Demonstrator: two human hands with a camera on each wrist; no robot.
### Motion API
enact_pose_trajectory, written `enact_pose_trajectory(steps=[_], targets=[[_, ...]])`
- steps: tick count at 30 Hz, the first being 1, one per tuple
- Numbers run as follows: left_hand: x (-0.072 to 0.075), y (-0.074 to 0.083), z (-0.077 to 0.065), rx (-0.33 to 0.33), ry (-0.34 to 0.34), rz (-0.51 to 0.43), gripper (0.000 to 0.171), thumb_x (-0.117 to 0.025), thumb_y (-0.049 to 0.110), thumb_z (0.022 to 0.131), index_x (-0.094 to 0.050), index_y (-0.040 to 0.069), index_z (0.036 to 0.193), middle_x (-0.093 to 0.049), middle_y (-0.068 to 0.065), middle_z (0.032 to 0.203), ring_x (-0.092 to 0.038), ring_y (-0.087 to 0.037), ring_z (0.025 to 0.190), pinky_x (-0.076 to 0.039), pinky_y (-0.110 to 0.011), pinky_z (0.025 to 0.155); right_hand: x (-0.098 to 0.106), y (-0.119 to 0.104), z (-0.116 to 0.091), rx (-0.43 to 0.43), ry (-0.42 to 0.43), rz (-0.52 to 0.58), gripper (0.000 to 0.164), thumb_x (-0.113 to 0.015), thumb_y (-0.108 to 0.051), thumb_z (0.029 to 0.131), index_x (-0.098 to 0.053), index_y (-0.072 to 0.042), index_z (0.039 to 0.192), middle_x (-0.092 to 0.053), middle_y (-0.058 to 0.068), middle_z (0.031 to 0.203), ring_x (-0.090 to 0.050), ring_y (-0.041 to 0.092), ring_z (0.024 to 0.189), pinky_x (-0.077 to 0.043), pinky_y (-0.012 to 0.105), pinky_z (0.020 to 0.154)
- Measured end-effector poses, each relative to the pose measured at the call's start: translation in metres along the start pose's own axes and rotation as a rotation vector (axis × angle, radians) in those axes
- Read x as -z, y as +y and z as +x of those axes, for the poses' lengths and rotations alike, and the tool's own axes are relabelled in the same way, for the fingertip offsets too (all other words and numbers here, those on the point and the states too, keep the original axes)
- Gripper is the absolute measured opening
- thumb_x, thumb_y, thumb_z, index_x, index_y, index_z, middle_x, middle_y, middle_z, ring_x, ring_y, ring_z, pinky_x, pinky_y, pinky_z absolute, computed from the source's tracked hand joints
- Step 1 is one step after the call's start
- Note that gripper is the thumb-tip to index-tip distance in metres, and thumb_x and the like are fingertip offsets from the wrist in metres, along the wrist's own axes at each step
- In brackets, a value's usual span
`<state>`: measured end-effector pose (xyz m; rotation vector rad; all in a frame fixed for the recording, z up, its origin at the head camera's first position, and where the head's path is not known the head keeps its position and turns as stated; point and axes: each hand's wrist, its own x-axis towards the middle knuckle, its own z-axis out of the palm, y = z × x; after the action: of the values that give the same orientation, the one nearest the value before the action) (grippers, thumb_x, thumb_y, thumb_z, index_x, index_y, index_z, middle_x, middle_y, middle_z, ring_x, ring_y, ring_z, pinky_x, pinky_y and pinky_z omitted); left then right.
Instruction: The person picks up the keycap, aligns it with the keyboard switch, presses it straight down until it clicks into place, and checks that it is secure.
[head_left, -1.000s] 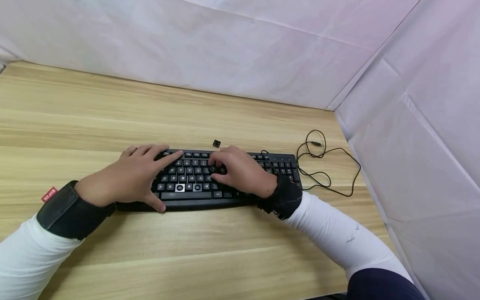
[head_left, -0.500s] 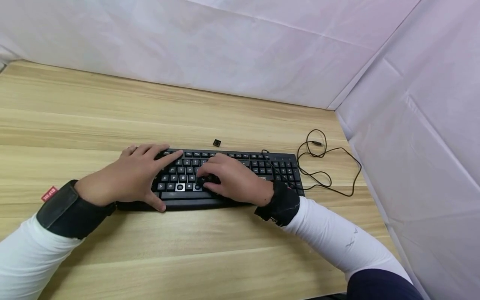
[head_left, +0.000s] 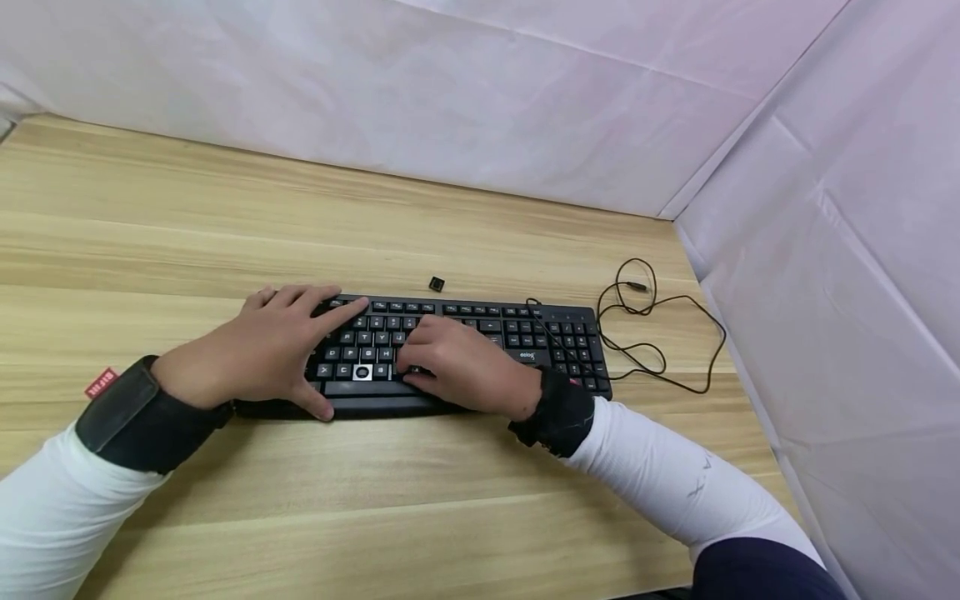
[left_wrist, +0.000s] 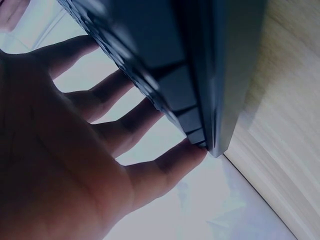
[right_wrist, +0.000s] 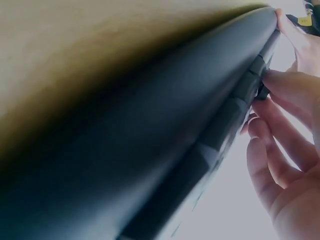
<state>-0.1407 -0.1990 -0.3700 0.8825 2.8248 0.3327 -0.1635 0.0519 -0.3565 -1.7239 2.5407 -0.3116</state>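
A black keyboard [head_left: 378, 389] lies on the table. My left hand [head_left: 262, 354] spreads over its left end, thumb at the front edge and fingers reaching to the back edge. In the left wrist view those fingers [left_wrist: 180, 160] touch the keys' side. My right hand [head_left: 461, 362] bends down over the lower key row and pinches a small black keycap [right_wrist: 262, 91] between thumb and index finger, right at the keys. The spot beneath its fingertips is hidden. Left of them, one bare key socket [head_left: 363, 372] shows a pale square with a dark round centre.
Behind the keyboard a loose black keycap [head_left: 437, 284] lies on the wooden table [head_left: 420, 492]. A thin black cable [head_left: 651, 312] is coiled at the right. White cloth walls [head_left: 847, 275] stand at the back and right side.
My right hand has moved left and toward the front edge with the keycap, down to the lower row. Its fingers now cover a second bare socket. The left hand stays put.
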Motion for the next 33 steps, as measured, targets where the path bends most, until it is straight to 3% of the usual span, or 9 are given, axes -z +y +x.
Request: enact_pose_trajectory(steps=[11, 24, 33], targets=[[0.0007, -0.0003, -0.0010, -0.001, 0.004, -0.004, 0.131, -0.061, 0.086, 0.045, -0.025, 0.015, 0.150, -0.031, -0.026, 0.144, -0.031, -0.049, 0.121, -0.028, -0.073, 0.090, -0.0023, -0.0008, 0.0002, 0.039, 0.010, -0.069, 0.006, -0.067, -0.017, 0.086, -0.072, -0.015, 0.087, -0.069, -0.004, 0.087, -0.051, 0.011, 0.089, -0.047, 0.026, 0.082], [-0.0005, -0.0001, -0.0018, -0.001, 0.019, 0.006, 0.131, -0.062, 0.085, 0.044, -0.027, 0.016, 0.150, -0.032, -0.025, 0.144, -0.033, -0.048, 0.121, -0.031, -0.070, 0.088, -0.0021, 0.0016, -0.0024, 0.085, 0.022, -0.047, 0.009, -0.067, -0.014, 0.086, -0.075, -0.014, 0.089, -0.070, -0.002, 0.095, -0.052, 0.011, 0.092, -0.047, 0.024, 0.083], [-0.0013, 0.0003, -0.0013, -0.002, 0.037, 0.020, 0.130, -0.063, 0.084, 0.043, -0.029, 0.017, 0.149, -0.034, -0.024, 0.143, -0.035, -0.047, 0.120, -0.033, -0.069, 0.087, -0.0052, 0.0020, -0.0011, 0.064, 0.024, -0.033, 0.012, -0.066, -0.016, 0.087, -0.075, -0.014, 0.094, -0.070, -0.002, 0.095, -0.052, 0.011, 0.092, -0.047, 0.026, 0.083]])
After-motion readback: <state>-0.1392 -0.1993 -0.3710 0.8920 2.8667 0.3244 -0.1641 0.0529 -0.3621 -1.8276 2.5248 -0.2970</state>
